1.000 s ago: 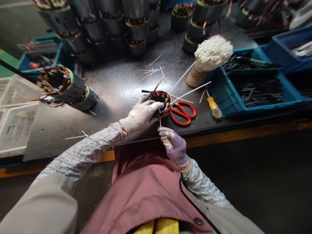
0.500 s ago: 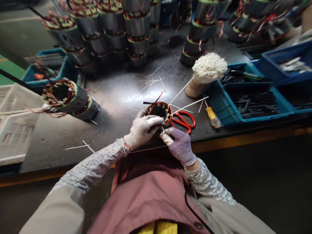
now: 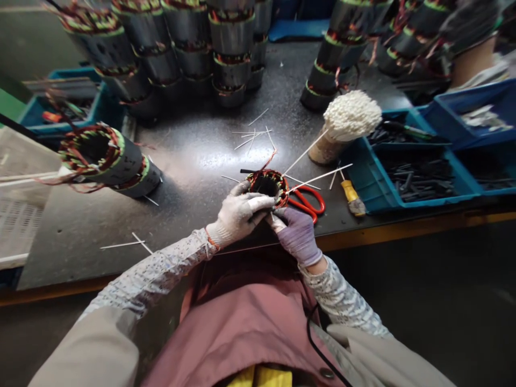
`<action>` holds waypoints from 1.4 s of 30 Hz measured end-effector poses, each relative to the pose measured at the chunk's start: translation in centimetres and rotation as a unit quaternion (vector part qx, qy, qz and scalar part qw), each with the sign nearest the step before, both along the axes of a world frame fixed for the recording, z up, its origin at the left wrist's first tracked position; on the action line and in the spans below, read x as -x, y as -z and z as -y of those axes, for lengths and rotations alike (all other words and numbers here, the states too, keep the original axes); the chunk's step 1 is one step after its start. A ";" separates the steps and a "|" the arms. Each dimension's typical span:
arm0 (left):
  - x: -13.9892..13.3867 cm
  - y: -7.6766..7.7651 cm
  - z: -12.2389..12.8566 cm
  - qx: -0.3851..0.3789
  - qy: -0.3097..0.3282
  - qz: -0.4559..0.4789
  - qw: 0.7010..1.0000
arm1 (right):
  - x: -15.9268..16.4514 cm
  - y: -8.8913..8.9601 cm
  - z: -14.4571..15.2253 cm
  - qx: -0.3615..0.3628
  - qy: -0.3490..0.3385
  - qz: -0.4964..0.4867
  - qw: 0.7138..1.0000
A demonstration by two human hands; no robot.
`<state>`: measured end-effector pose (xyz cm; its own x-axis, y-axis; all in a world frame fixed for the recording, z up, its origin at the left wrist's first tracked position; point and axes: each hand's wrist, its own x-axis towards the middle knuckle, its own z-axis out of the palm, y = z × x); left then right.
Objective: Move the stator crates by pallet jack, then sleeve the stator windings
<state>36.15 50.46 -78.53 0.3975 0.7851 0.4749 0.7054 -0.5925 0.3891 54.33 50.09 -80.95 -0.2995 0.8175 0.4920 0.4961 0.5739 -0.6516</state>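
A motor stator (image 3: 285, 185) with copper windings and green slot liners stands at the table's front edge. My left hand (image 3: 239, 214), in a white glove, wraps its near left side, with fingers over the rim. At the near right rim my right hand (image 3: 299, 234), in a purple glove, has thumb and fingers pinched together; whatever is between the tips is too small to make out. Two white cords (image 3: 320, 177) stick out from the stator's right side. Red-handled scissors (image 3: 320, 207) lie right beside it, their blades hidden.
Stacked stators (image 3: 231, 40) line the back; two more stacked stators (image 3: 133, 166) lean at left. A bundle of white cords (image 3: 352, 115) stands in a holder beside blue bins (image 3: 371, 185) of black tubing. A yellow-handled tool (image 3: 349, 191) and loose cords (image 3: 253, 133) lie about. Another person's arm (image 3: 473, 62) shows far right.
The view has shifted slightly. My left hand stays on the stator; my right fingertips have moved in closer under its near rim. At far right the other person's gloved hand has moved.
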 end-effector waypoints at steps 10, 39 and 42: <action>0.1 -0.3 -0.3 0.027 0.001 -0.020 0.999 | -1.5 -3.3 -2.2 -0.222 -0.133 0.236 0.936; -0.4 -2.2 0.1 0.107 0.010 -0.115 0.987 | -1.2 -1.6 0.4 -0.169 -0.023 0.080 0.982; -0.5 -2.7 0.3 0.130 -0.023 -0.139 0.981 | -0.6 -0.8 -0.9 -0.140 -0.030 0.072 0.987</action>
